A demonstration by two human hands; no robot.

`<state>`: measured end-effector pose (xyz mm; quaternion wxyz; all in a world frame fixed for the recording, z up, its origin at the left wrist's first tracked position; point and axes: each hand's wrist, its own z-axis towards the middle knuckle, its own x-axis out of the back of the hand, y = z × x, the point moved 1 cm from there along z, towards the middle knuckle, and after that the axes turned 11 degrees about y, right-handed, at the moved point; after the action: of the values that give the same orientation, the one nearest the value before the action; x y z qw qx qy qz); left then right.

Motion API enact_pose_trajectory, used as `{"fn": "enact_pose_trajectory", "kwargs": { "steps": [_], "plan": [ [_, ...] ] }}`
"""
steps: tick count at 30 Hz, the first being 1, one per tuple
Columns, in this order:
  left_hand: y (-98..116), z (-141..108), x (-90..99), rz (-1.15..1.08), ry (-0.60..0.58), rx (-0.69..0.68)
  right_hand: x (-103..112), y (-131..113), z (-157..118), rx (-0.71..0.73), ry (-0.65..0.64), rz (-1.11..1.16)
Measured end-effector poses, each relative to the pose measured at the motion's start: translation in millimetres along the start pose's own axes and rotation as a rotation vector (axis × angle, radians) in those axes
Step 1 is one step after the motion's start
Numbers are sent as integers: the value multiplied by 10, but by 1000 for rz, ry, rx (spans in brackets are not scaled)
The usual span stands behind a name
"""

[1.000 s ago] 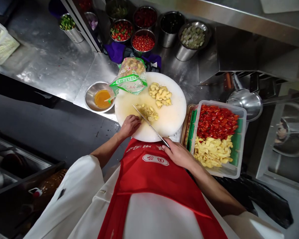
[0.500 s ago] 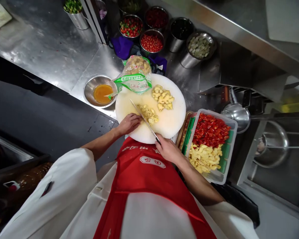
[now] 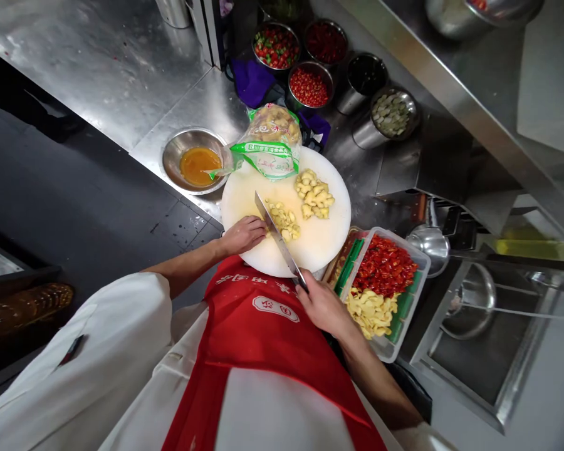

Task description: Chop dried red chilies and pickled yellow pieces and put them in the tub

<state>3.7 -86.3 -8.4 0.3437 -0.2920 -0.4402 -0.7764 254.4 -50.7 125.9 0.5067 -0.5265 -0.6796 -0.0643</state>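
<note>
My right hand (image 3: 322,304) is wrapped round the dark handle of a kitchen knife (image 3: 281,241), whose blade slants across the round white cutting board (image 3: 317,247). Close against the blade's left side, my left hand (image 3: 244,235) has its fingers bent together on a piece of ginger, mostly hidden under them. Sliced ginger (image 3: 286,222) lies on the blade's right side. Farther back on the board is a pile of whole ginger pieces (image 3: 314,195). A clear and green plastic bag (image 3: 270,160) of ginger rests on the board's far edge.
Left of the board stands a steel bowl (image 3: 172,156) with orange-brown liquid. A plastic container (image 3: 416,288) of red chillies and yellow slices is at the right. Several steel pots, one with chopped red chillies (image 3: 310,86), line the back. A ladle (image 3: 430,247) lies farther right.
The camera view has shifted and turned slightly. The knife blade sits a little more upright and shows more of its flat side. Both hands keep their holds.
</note>
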Motion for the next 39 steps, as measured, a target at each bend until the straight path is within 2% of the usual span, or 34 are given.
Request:
{"fn": "enact_pose_trajectory", "kwargs": {
  "steps": [5,10,15,19,24,27,31,34,39],
  "plan": [
    [3,-6,-3,0,4,-7,-10,-34,81,24,8,22],
    [0,-21,-11,-8,23,-7,-19,-41,82,-7,-8,26],
    [4,-33,-20,14,67,-31,-33,-24,68,24,10,59],
    [7,-39,-22,23,82,-54,-34,-6,84,-9,-8,40],
    [-9,-64,-42,0,74,-17,19,7,30,29,-15,89],
    [-14,-67,-44,-25,54,1,-96,9,105,-3,2,97],
    [-10,-69,3,-20,28,6,-233,4,337,39,68,111],
    [-13,-97,39,16,19,13,-132,-4,339,52,84,117],
    [-25,-136,28,-12,14,12,155,-66,-8,24,24,90]
  ]
}}
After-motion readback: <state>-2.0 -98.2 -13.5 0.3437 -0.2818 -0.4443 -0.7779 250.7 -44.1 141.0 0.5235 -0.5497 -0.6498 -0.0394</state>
